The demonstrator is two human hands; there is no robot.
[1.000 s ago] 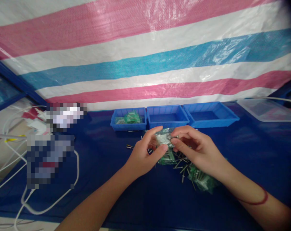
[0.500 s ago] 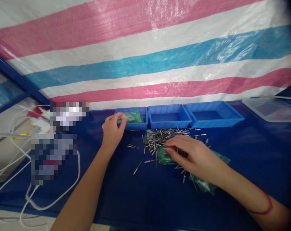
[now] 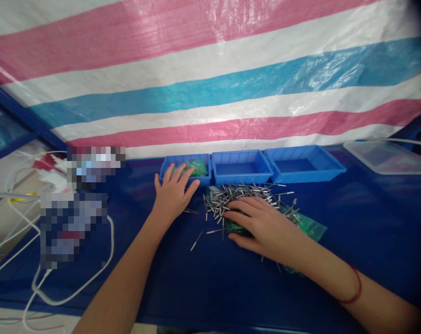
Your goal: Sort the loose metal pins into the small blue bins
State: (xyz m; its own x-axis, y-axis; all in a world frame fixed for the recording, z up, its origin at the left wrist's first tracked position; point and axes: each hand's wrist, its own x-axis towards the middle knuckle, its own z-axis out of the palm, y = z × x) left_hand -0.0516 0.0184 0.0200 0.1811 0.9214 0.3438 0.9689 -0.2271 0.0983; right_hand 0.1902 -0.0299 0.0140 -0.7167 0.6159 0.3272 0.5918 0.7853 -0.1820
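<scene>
My left hand has its fingers spread over the front rim of the left blue bin, where green plastic bags lie. Nothing shows in its grasp. Fingers apart, my right hand rests over a green bag and the near side of a heap of silver pop rivets. Part of that bag is hidden beneath the palm. Another green bag sticks out beyond the right wrist. A single pop rivet lies apart from the heap, toward me.
Beside the left bin stand a middle blue bin and a right blue bin. A clear plastic lid lies at far right. White cables loop over the left of the blue table. Striped sheeting hangs behind.
My left hand has opened from a pinch at the bag in the left bin and drawn back slightly toward me. My right hand has spread and lowered over the green bag by the rivets.
</scene>
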